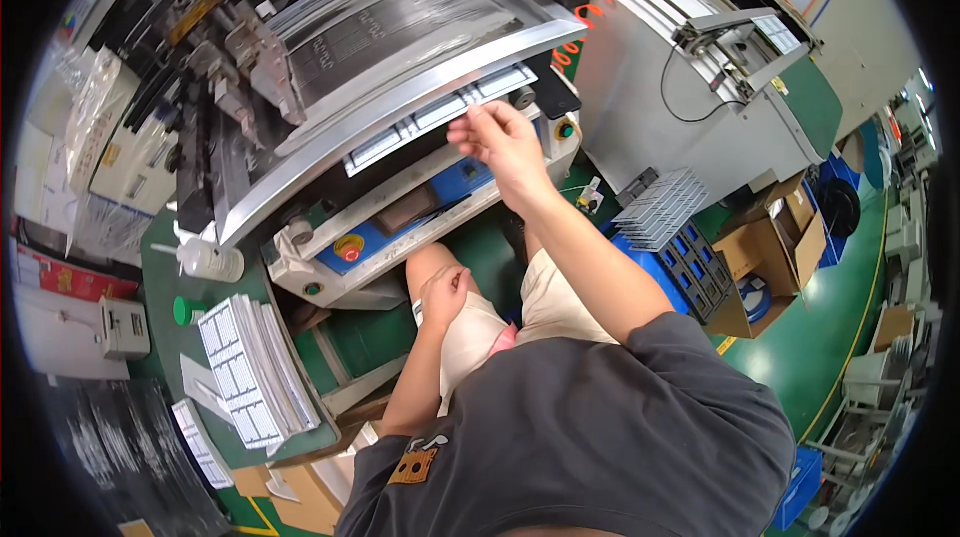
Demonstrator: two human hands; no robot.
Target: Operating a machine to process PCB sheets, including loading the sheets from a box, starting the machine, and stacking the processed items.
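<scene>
My right hand (pixel 495 142) reaches forward to the front of a printing machine. Its thumb and fingers are pinched at the near edge of a white sheet with a dark-lined grid (pixel 385 144). The sheet sticks out from under a tilted screen frame (pixel 400 97) with a silver metal rim; its far part is hidden beneath that frame. My left hand (pixel 447 292) rests on my left thigh, fingers loosely curled, and nothing shows in it.
On the green side table at left stand a stack of printed sheets (pixel 245 372), a white bottle (pixel 212 261) and a green-capped container (pixel 188 311). A red button (pixel 348 248) sits on the machine front. At right are a wire rack (pixel 662 209), a cardboard box (pixel 765 257) and a grey machine (pixel 635 67).
</scene>
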